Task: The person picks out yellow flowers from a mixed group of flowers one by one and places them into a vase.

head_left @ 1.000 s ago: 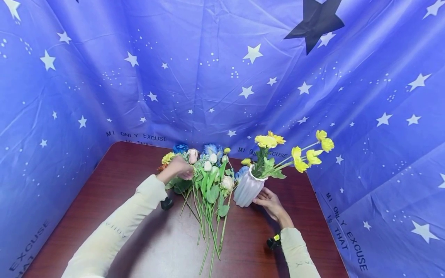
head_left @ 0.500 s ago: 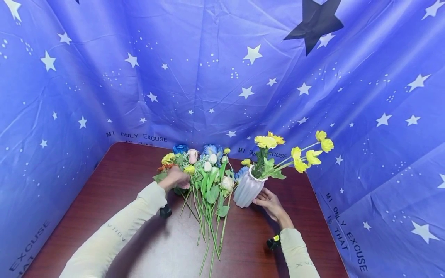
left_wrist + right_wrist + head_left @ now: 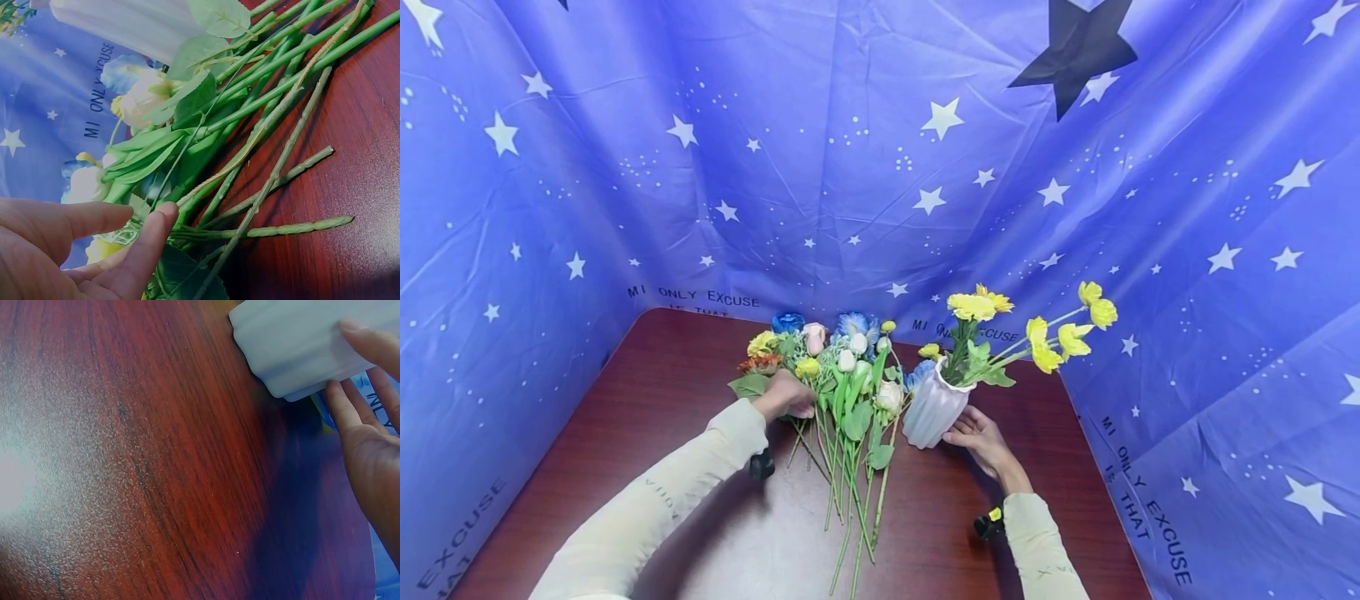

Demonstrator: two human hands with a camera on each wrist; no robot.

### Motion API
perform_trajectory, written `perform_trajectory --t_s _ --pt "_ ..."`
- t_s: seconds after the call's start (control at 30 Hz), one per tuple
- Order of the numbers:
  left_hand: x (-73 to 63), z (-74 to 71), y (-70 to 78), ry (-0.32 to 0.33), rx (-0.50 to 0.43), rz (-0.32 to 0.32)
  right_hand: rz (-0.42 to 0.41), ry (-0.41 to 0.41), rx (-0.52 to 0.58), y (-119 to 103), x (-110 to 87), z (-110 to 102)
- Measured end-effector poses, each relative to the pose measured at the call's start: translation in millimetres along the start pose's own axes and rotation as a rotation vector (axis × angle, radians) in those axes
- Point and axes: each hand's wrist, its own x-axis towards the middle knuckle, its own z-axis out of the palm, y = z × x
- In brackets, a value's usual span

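In the head view my left hand (image 3: 787,395) is at the left side of a pile of artificial flowers (image 3: 848,392). The left wrist view shows its thumb and a finger apart, close over the green stems (image 3: 275,181), with nothing visibly pinched. My right hand (image 3: 979,437) holds a white ribbed vase (image 3: 936,408) low on its side, thumb (image 3: 362,339) on the near face and fingers behind. The vase leans to the right. Yellow flowers (image 3: 973,307) stick up from it, and longer yellow blooms (image 3: 1048,346) reach out to the right.
The pile has white tulips, a pink bloom (image 3: 815,337), blue flowers (image 3: 787,323) and an orange one (image 3: 761,362), stems pointing toward the front. Under everything is a dark red wooden table (image 3: 655,375). A blue star-printed cloth (image 3: 820,167) hangs behind and at both sides.
My left hand has dropped lower over the pile's left side, uncovering the orange bloom and a yellow one. The right hand and the vase have stayed in place.
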Motion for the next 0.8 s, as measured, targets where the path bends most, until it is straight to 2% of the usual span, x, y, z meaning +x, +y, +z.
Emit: perform_trajectory --t_s 0.23,0.53,0.8 --pt "0.9 2.6 -1.5 -0.004 -0.013 -0.001 -0.019 -0.011 -0.006 2.5 1.0 -1.1" --pt "6.7 3.1 -3.5 0.021 -0.031 -0.019 -0.019 0.002 -0.022 3.2 0.4 -0.7" --pt "6.6 2.1 -1.5 0.023 -0.097 -0.037 -0.005 0.017 -0.033 2.6 2.5 -0.8"
